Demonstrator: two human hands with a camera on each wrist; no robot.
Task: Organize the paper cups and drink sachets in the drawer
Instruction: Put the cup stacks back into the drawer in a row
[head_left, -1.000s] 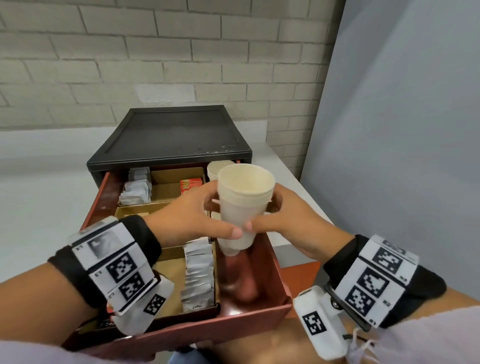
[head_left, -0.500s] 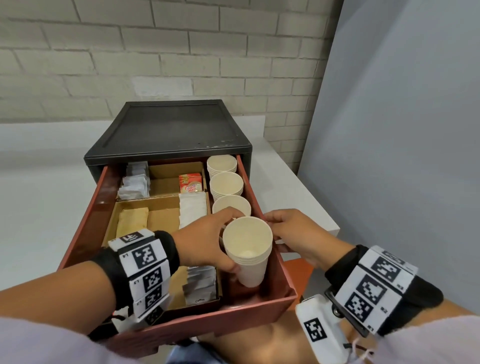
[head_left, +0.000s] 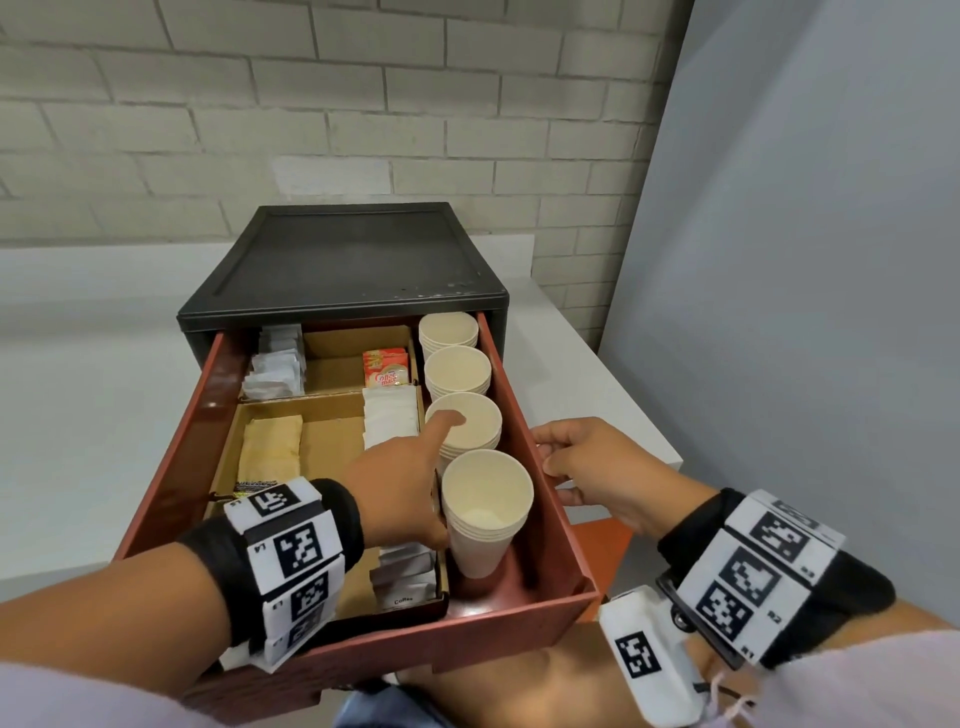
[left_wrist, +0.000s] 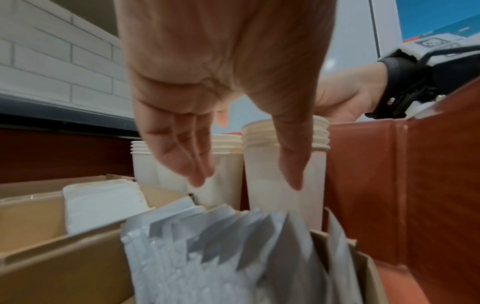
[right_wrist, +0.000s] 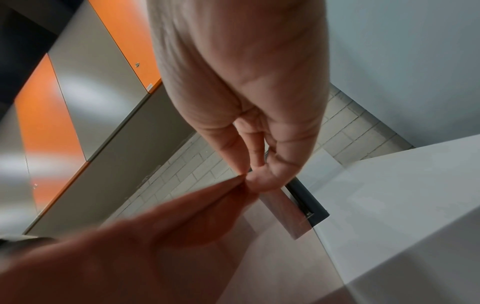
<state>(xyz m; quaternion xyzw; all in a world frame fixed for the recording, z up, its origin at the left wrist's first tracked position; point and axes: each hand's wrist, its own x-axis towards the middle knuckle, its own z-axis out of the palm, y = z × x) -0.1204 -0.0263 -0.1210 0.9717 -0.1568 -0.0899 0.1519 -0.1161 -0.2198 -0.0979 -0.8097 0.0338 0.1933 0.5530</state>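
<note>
— So where are the hands?
— The left hand is inside the drawer, fingers straight and loosely spread, gripping nothing. Its thumb side lies against the nearest cup stack; the forefinger points over the next stack.
— And the right hand?
— Outside, at the drawer's right wall. Its fingertips pinch the wall's top edge.
— The cups?
— Four stacks stand upright in a row along the right side of the drawer.
— Sachets?
— Grey sachets stand in the near cardboard tray, white ones at the back left, an orange packet beside them. The drawer's cabinet sits on a white worktop.
</note>
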